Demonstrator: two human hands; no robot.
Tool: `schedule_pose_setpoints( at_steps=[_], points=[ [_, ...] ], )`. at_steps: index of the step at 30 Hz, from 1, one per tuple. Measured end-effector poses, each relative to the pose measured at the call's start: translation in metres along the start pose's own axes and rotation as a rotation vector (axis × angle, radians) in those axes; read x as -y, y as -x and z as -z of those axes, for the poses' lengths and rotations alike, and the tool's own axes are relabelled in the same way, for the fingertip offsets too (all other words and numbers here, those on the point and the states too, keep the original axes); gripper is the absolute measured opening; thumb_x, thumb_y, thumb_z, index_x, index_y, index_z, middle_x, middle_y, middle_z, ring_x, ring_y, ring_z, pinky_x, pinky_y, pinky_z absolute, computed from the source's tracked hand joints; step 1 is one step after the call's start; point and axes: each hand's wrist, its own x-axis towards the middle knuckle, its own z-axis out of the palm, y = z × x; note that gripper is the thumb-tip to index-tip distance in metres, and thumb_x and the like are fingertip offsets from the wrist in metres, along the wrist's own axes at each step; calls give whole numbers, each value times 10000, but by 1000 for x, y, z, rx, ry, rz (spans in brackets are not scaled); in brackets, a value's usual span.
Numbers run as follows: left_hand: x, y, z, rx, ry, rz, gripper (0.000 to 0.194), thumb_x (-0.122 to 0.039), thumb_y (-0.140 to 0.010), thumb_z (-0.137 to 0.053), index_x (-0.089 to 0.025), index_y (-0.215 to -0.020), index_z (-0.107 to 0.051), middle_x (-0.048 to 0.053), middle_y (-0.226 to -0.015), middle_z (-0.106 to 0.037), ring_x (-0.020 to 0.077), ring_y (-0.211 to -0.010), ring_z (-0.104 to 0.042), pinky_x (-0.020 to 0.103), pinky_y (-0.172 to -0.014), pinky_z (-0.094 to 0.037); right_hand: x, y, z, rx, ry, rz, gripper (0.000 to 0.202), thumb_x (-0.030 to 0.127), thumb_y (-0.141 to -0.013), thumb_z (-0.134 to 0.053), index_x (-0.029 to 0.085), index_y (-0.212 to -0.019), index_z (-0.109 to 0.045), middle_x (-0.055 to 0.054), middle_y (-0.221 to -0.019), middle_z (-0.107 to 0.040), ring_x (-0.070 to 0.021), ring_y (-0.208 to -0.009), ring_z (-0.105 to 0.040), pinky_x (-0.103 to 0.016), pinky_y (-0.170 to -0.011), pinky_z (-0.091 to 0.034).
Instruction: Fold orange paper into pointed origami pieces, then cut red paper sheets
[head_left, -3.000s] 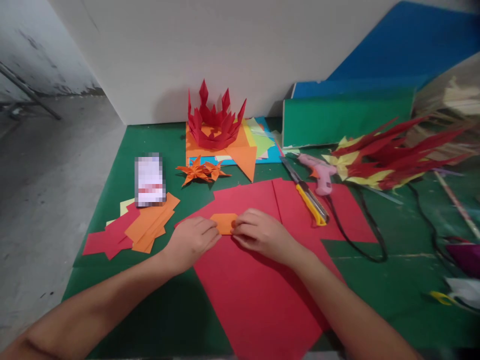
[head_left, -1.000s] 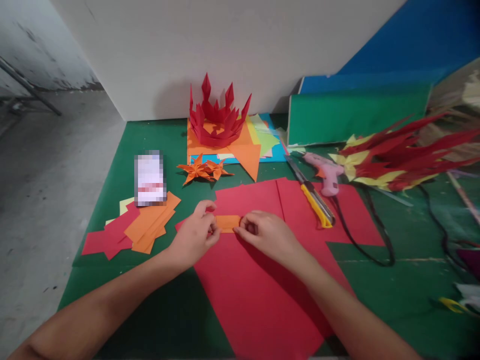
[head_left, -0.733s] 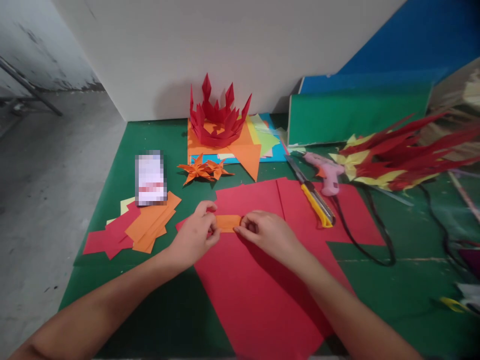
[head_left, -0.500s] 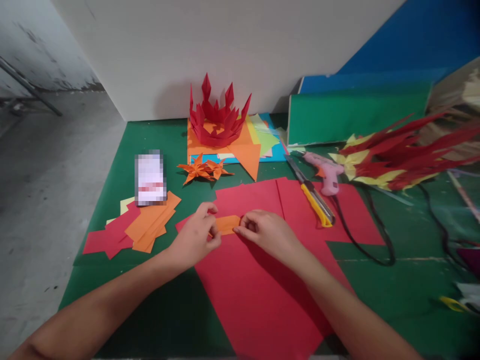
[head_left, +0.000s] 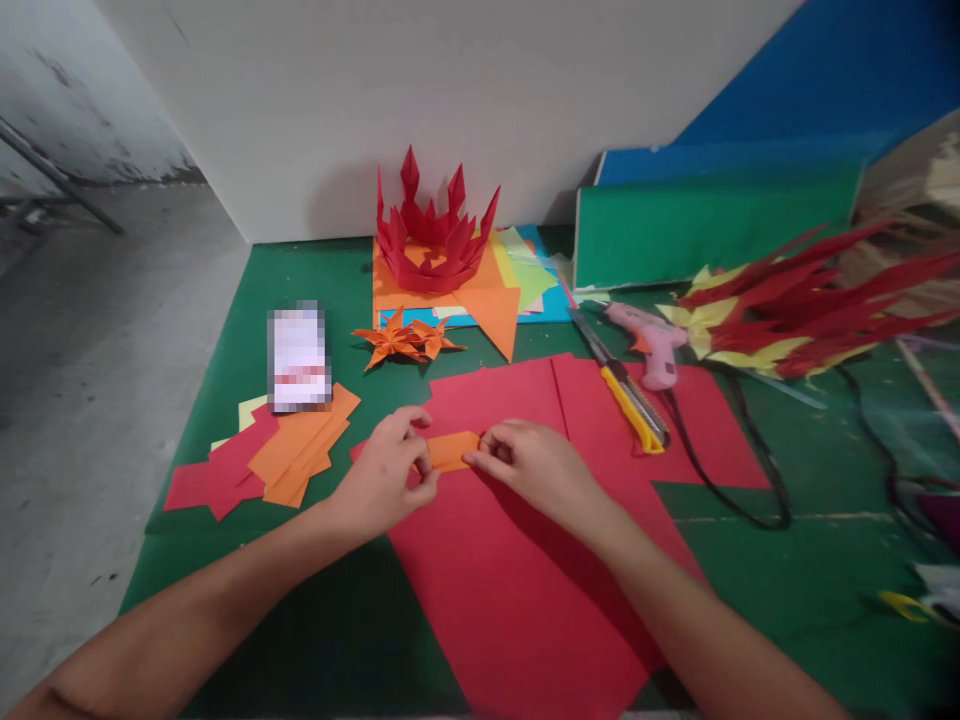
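A small folded orange paper strip [head_left: 451,451] lies between my two hands, over large red paper sheets [head_left: 525,560]. My left hand [head_left: 394,460] has its fingers curled and pinches the strip's left end. The right end is pinched between thumb and fingers of my right hand [head_left: 517,455]. Left of my hands, orange paper pieces [head_left: 307,450] overlap red ones [head_left: 240,465] below a pixelated phone-like object [head_left: 300,355]. Orange folded flowers [head_left: 405,340] rest beyond my left hand.
A red paper crown [head_left: 435,250] stands on coloured sheets at the back. Right of the red sheets' middle lie a yellow cutter [head_left: 634,410] and a pink glue gun [head_left: 656,345] with a black cord. Red-and-yellow paper shapes [head_left: 795,310] sit farther right on the green table [head_left: 810,600].
Both hands stay nearly in place on the orange strip. My left hand has shifted very slightly left, and a little more of the strip shows. The whole view has moved slightly.
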Motion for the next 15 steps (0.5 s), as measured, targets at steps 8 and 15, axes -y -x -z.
schedule_pose_setpoints(
  at_steps=[8, 15],
  points=[
    [2, 1, 7, 70, -33, 8, 168, -243, -829, -625, -168, -686, -577, 94, -1193, -511, 202, -968, -545, 444, -933, -451, 0, 0, -3, -5, 19, -23, 250, 354, -802, -650, 200, -619, -578, -3, -606, -600, -124, -534, -521, -245, -476, -275],
    [-1, 0, 2, 29, -75, -13, 202, -185, -833, -583, -160, -637, -542, 94, -1174, -534, 235, -1020, -515, 433, -896, -468, 1, -1, -5, -30, 39, -31, 306, 416, -781, -678, 200, -600, -559, 4, -586, -576, -121, -530, -501, -244, -475, -268]
  ],
)
